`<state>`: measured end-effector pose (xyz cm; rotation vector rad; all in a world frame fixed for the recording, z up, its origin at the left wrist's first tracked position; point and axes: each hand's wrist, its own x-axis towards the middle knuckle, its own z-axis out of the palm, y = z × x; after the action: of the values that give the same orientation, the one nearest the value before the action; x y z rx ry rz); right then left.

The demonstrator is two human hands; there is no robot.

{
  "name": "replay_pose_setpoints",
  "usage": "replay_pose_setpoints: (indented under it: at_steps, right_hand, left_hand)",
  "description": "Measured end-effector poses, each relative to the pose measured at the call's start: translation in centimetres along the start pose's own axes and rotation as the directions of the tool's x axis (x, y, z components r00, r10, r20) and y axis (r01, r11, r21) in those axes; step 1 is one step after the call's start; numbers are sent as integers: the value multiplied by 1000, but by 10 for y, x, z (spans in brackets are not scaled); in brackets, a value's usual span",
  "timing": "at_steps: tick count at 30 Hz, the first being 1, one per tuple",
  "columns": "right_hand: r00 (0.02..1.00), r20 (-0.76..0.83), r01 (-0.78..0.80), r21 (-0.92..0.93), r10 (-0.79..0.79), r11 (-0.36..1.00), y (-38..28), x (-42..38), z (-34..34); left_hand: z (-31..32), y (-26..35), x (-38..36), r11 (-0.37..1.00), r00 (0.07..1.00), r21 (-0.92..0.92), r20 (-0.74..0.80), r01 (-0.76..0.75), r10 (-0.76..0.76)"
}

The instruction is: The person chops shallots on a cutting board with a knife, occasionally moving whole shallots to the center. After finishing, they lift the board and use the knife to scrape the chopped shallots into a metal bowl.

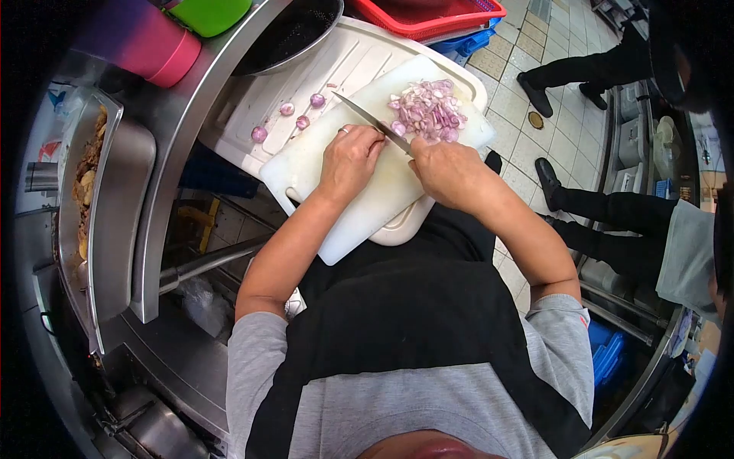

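My right hand [451, 174] grips the handle of a kitchen knife [375, 122], whose blade points up and left across the white cutting board [336, 218]. Just left of the blade, my left hand [353, 162] is closed, with its fingers bent down at the board; whatever is under the fingertips is hidden. A ring shows on one of its fingers. Sliced shallots [430, 111] are heaped on the board's far right part. Beyond the board's left edge, several whole peeled shallots [287, 109] lie scattered on a cream plastic lid or table [241, 126].
A dark metal bowl [294, 34] and a red basket [428, 15] stand at the back. To the left are a steel counter edge [176, 138] and a steel tray [115, 191] with food. At right, two people's legs [604, 210] are on the tiled floor [520, 99].
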<state>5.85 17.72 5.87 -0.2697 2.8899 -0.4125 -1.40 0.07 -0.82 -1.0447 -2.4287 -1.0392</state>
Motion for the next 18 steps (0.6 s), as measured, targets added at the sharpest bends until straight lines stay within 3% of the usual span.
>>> replay_pose_setpoints:
  at_steps: [6, 8, 12, 14, 18]
  right_hand:
    - [998, -37, -44, 45, 46, 998, 3, 9, 18]
    - [999, -36, 37, 32, -35, 999, 7, 8, 13]
    - [999, 22, 37, 20, -38, 999, 1, -2, -6]
    - [998, -55, -3, 35, 5, 999, 0, 0, 9]
    - [997, -63, -27, 91, 33, 996, 4, 9, 20]
  left_hand:
    - [0, -1, 0, 1000, 1000, 21, 15, 7, -7]
    - [-1, -1, -1, 1000, 1000, 24, 18, 10, -10]
    - [1, -1, 0, 1000, 1000, 27, 10, 8, -9]
    - [1, -1, 0, 1000, 1000, 20, 4, 10, -10]
    - [0, -1, -1, 999, 1000, 33, 15, 6, -7]
